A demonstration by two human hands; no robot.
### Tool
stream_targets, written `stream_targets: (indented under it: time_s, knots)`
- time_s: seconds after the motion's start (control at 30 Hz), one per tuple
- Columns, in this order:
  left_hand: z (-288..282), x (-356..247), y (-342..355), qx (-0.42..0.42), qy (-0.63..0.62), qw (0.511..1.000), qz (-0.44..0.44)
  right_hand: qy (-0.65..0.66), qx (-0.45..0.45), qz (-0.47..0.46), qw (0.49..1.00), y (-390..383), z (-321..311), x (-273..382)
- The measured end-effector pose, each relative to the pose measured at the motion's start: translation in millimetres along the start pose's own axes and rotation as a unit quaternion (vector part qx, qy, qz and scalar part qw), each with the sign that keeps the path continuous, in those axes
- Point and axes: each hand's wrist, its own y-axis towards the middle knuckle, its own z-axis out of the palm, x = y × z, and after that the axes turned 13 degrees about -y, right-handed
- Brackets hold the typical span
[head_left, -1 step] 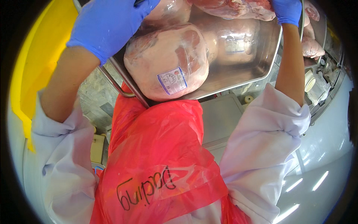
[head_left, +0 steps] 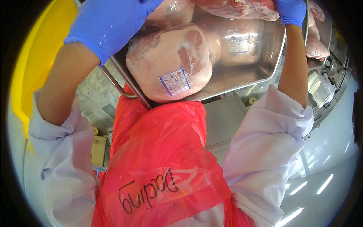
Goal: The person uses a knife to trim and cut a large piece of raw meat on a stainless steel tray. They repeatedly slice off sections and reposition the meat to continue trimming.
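My left hand (head_left: 113, 24), in a blue glove, is over the left rim of a metal tray (head_left: 257, 77). A sliver of something dark shows by its thumb at the upper edge, and most of its fingers are out of sight. Below and right of it sits a large plastic-wrapped piece of meat (head_left: 170, 62) with a white and blue label. Another wrapped piece (head_left: 172, 13) lies behind. At the far side, my right hand (head_left: 291, 13), also blue-gloved, touches the right end of an unwrapped raw meat piece (head_left: 242, 9). Its fingers are cut off by the upper edge.
A yellow bin (head_left: 32, 72) stands along the left. More raw pieces of meat (head_left: 317, 48) lie in a second tray at the right, near a white tub (head_left: 314, 82) and a clear bag (head_left: 324, 90). My red plastic apron (head_left: 151, 151) reaches the near tray rim.
My left hand and forearm have shifted slightly to the left and up. The right hand and the meat look almost the same.
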Motion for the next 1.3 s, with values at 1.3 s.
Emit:
stream_targets:
  time_s: [1.3]
  knots:
    - [-77.7,-88.6,75.2,0.276,0.092,0.947,-0.134,0.072,-0.304,-0.069,0.948,-12.7,37.7,-40.3]
